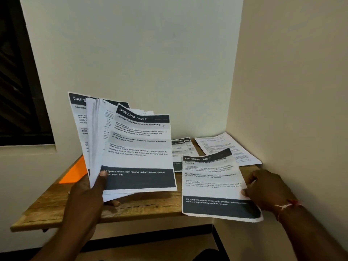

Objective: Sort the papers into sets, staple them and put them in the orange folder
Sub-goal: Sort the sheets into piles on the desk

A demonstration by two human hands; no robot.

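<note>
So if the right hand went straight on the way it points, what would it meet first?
The right hand points left across the sheet it holds; first comes probably the stack in the left hand, depth unclear.

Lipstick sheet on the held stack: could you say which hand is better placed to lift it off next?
Right. The left hand grips the stack; the right hand pinches only the Compact sheet, lying on the table.

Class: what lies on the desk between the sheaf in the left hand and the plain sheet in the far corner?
Head view: a small pile of dark-headed sheets lies between the sheaf and the corner sheet.
</note>
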